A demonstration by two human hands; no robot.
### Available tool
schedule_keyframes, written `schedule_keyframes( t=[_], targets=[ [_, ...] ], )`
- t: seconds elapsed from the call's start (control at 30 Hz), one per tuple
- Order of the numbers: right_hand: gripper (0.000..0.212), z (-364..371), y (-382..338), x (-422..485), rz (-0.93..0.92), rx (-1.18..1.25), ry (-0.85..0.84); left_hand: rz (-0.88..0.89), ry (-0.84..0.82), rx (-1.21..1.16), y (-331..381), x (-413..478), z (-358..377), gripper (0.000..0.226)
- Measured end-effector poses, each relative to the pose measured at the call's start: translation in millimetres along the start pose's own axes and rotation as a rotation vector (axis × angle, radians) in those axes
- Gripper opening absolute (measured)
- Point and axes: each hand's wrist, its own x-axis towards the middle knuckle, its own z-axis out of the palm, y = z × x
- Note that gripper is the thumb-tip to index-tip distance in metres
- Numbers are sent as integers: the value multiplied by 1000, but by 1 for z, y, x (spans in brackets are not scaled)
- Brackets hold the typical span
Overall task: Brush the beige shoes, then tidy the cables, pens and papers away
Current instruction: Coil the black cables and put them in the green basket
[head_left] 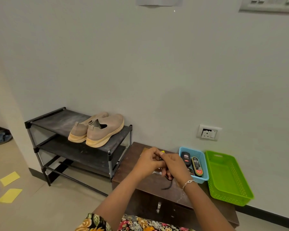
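Evidently left hand and right hand together pinch the black cable; judged light, limp, best gripped above its six-o'clock tail.

No text reads clearly. The black bottle in the blue basket has a label with a red band and white lettering, too small to make out. The oblong black item just beside it shows a barcode patch and a red label with white letters, blurred and illegible.
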Motion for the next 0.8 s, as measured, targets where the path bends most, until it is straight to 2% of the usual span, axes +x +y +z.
schedule_keyframes(
  t=[0.23,0.43,0.53,0.67,0.8],
  targets=[
    [33,3,4,2,3,-65,-11,-21,18,91,-7,-1,0,19],
    [28,0,21,15,-39,-98,21,2,40,132,-17,-1,3,25],
    [19,-7,33,20,-105,-68,21,-62,68,39,-29,4,4,18],
    [31,-13,59,26,-85,-150,-12,-165,74,60,-52,18,14,14],
    [25,-17,85,42,-62,-307,37,-224,53,85,-80,35,35,15]
  ],
)
